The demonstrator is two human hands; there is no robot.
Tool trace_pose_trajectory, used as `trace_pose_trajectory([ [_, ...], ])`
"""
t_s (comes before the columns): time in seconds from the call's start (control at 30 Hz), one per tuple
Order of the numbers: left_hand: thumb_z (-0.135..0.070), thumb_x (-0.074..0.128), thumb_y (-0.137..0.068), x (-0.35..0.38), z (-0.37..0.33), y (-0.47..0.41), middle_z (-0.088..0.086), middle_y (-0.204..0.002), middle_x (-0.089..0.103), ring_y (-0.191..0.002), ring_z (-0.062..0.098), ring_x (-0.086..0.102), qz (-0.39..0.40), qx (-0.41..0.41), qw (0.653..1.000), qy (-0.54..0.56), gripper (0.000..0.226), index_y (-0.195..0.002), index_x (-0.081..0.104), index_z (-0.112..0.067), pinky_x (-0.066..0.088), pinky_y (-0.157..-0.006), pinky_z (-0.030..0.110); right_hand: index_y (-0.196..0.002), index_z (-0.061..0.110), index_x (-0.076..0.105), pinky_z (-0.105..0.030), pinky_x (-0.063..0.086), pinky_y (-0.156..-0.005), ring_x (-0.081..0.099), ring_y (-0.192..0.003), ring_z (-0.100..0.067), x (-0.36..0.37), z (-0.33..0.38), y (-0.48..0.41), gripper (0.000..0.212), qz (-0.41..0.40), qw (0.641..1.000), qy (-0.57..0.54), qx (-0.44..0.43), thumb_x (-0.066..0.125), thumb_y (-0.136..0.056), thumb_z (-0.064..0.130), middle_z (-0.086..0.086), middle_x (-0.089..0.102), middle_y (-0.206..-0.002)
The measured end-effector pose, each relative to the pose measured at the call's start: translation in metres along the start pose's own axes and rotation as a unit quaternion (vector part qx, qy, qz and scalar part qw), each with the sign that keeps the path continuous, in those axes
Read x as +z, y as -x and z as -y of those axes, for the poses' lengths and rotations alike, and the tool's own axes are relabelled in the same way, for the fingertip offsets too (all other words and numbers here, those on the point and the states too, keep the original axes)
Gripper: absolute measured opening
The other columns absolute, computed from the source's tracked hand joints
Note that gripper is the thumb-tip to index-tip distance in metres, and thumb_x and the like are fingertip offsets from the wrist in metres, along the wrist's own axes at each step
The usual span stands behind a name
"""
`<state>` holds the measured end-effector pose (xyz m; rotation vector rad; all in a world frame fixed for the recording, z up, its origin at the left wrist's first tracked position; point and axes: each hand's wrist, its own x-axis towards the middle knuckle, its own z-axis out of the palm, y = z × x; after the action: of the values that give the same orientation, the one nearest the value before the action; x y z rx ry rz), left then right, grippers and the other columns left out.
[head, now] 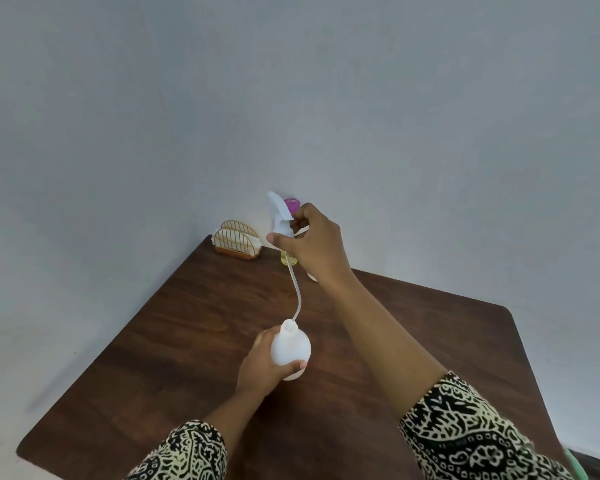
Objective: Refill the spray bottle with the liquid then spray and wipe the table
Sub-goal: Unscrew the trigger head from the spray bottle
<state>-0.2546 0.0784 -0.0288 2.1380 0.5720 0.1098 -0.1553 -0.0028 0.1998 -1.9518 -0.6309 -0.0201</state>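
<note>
1. Right now my left hand (262,367), low in the middle of the frame, is wrapped around the round white spray bottle (290,353), thumb across its lower front, holding it on or just above the brown table (174,341); I cannot tell if the base is touching.
2. My right hand (314,242), higher up and just right of centre, is pinched shut on the white trigger head (280,216), which is lifted well clear of the neck.
3. Only the thin dip tube (296,292) links the two: it curves down from the head, and its lower end sits at the bottle's open mouth.
4. To do this well, I judge I should draw the head straight up along the tube's line so the end comes out cleanly, without flicking drips or tugging the light bottle over.
5. I should keep my left grip firm but gentle, since the soft body looks squeezable.
6. I should lay the head down off to one side, away from the pouring spot.
7. The bottle looks opaque, matte white, bulbous with a short narrow neck; I cannot see any level inside it.
8. The refill liquid seems to be the yellow fluid in the bottle with a pink cap (291,204), mostly hidden behind my right hand at the table's far edge.
9. A gold wire napkin holder (237,242) with white napkins stands left of it.
</note>
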Motion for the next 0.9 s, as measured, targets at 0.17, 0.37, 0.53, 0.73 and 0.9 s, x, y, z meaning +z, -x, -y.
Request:
trace_pose_trajectory([
  [0.17, -0.058, 0.079, -0.061, -0.003, -0.006, -0.002, -0.012, -0.132, 0.045, -0.116, 0.014, 0.049, 0.011, -0.007, 0.999, -0.029, 0.084, -0.132, 0.041, -0.032, 0.047, -0.091, 0.036, -0.086, 0.015, 0.056, -0.043, 0.055, -0.075, 0.065, -0.075, -0.022, -0.007, 0.014, -0.009, 0.035, 0.002, 1.0, -0.009, 0.01, 0.081, -0.068, 0.03, 0.001, 0.063, -0.087],
  [0.37, -0.056, 0.08, -0.058, -0.006, -0.011, -0.005, -0.009, -0.131, 0.045, -0.116, 0.016, 0.05, 0.025, -0.016, 0.999, -0.044, 0.086, -0.13, 0.04, -0.03, 0.049, -0.093, 0.04, -0.087, 0.012, 0.054, -0.04, 0.053, -0.074, 0.064, -0.075, -0.022, -0.021, 0.035, -0.026, 0.036, 0.026, 0.999, 0.028, 0.023, 0.081, -0.068, 0.027, 0.001, 0.06, -0.078],
  [0.53, -0.055, 0.081, -0.058, -0.004, -0.009, -0.004, -0.009, -0.126, 0.047, -0.111, 0.015, 0.051, 0.021, -0.009, 0.999, -0.031, 0.082, -0.125, 0.043, -0.03, 0.05, -0.09, 0.04, -0.086, 0.01, 0.053, -0.045, 0.059, -0.072, 0.068, -0.07, -0.023, -0.037, 0.033, -0.037, 0.036, 0.051, 0.996, -0.02, 0.063, 0.082, -0.067, 0.017, -0.003, 0.062, -0.08],
  [0.73, -0.052, 0.082, -0.059, -0.003, -0.008, -0.006, -0.009, -0.123, 0.046, -0.109, 0.014, 0.051, 0.017, -0.003, 0.999, -0.038, 0.08, -0.125, 0.043, -0.028, 0.049, -0.089, 0.038, -0.081, 0.01, 0.047, -0.03, 0.058, -0.061, 0.062, -0.059, -0.015, -0.072, 0.002, -0.039, 0.028, 0.104, 0.973, -0.123, 0.168, 0.075, -0.078, 0.006, -0.007, 0.065, -0.075],
  [0.9, -0.052, 0.082, -0.059, -0.001, -0.004, -0.007, -0.007, -0.126, 0.048, -0.111, 0.017, 0.051, 0.009, -0.001, 0.999, -0.035, 0.082, -0.128, 0.044, -0.027, 0.047, -0.089, 0.037, -0.079, 0.008, 0.053, -0.03, 0.059, -0.063, 0.062, -0.063, -0.018, -0.088, -0.07, -0.022, 0.021, 0.104, 0.945, -0.141, 0.276, 0.073, -0.079, 0.006, -0.01, 0.063, -0.078],
])
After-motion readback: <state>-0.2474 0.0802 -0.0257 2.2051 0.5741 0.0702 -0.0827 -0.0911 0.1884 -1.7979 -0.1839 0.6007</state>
